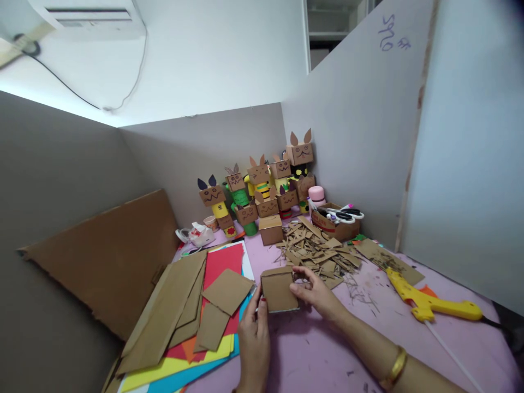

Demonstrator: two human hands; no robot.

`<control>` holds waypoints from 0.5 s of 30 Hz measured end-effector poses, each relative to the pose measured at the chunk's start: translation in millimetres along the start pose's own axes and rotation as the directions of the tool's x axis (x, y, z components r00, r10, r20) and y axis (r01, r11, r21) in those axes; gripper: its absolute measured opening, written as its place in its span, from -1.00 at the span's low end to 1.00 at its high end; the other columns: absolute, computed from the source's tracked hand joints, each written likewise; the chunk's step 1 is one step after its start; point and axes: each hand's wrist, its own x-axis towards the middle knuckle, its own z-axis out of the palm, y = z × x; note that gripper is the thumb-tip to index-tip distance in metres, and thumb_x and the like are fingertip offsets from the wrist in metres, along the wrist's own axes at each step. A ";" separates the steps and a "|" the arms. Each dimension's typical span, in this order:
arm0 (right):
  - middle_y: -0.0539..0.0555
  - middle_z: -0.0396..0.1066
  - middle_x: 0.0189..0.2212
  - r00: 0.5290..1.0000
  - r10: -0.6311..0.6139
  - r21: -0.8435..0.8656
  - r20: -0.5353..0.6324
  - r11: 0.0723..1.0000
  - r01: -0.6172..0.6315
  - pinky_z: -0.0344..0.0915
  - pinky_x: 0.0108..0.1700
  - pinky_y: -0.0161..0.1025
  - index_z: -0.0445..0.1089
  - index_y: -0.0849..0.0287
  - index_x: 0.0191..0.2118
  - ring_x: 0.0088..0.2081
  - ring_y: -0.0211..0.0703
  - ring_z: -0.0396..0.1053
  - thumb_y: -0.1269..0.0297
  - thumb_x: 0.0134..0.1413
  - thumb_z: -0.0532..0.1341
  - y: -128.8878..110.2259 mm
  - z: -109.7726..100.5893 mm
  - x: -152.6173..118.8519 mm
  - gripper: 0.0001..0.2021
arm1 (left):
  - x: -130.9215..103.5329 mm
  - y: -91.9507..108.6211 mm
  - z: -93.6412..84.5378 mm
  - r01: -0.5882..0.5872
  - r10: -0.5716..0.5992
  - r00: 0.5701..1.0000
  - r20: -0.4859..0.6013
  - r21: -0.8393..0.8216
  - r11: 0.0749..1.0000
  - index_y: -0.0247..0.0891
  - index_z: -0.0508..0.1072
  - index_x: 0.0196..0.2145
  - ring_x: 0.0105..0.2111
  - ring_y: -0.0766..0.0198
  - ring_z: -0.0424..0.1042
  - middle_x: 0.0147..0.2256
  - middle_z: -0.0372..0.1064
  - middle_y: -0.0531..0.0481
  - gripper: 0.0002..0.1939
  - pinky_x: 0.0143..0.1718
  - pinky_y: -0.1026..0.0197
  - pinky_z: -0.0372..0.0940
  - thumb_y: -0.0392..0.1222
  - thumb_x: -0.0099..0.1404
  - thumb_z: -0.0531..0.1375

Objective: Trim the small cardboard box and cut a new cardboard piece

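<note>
Pink table (311, 355): both hands hold cardboard box (279, 290); scissors (344, 214) in tray (333, 228).

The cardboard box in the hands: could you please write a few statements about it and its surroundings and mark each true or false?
1. Both hands, left hand and right hand, hold the small cardboard box. True.
2. The glue gun is red. False: it is yellow and lies on the pink table.
3. Scissors lie in a small box at the back right. True.
4. The cardboard figures stand beside the glue gun. False: they stand in the far corner.
5. Cardboard scraps lie beyond the hands. True.
</note>
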 end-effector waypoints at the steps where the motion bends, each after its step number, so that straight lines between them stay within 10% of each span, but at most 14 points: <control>1: -0.18 0.25 -0.64 1.000 0.014 0.001 -0.014 1.000 -0.014 0.02 -0.62 -0.40 0.20 0.17 -0.06 -0.67 -0.38 0.13 -0.11 -0.27 0.33 -0.6 0.8 -0.3 -0.34 | -0.3 0.6 -0.2 -0.007 0.007 1.000 0.005 -0.006 1.000 -0.24 0.33 0.06 0.13 0.09 0.21 0.10 0.30 -0.15 -0.52 0.16 -0.04 0.07 0.04 0.28 -0.02; 7: -0.20 0.17 -0.77 0.988 0.152 0.000 -0.014 0.988 -0.152 -0.04 -0.73 -0.43 0.20 0.12 -0.35 -0.78 -0.38 0.11 -0.30 -0.15 0.12 -3.6 7.3 -5.5 -0.48 | -2.4 0.2 0.9 -0.140 0.139 0.990 0.030 0.018 0.990 -0.24 0.27 0.09 0.18 0.04 0.11 0.15 0.20 -0.19 -0.49 0.18 -0.06 0.01 0.00 0.22 0.09; 15: -0.20 0.21 -0.76 0.980 0.199 -0.003 -0.015 0.980 -0.199 -0.05 -0.79 -0.47 0.22 0.15 -0.27 -0.82 -0.41 0.10 -0.32 -0.11 0.07 -3.2 9.9 -9.5 -0.44 | -2.7 0.4 2.4 -0.024 0.030 0.992 0.123 -0.051 0.998 -0.25 0.20 0.09 0.12 0.10 0.21 0.10 0.25 -0.20 -0.48 0.11 0.04 0.12 0.02 0.23 0.09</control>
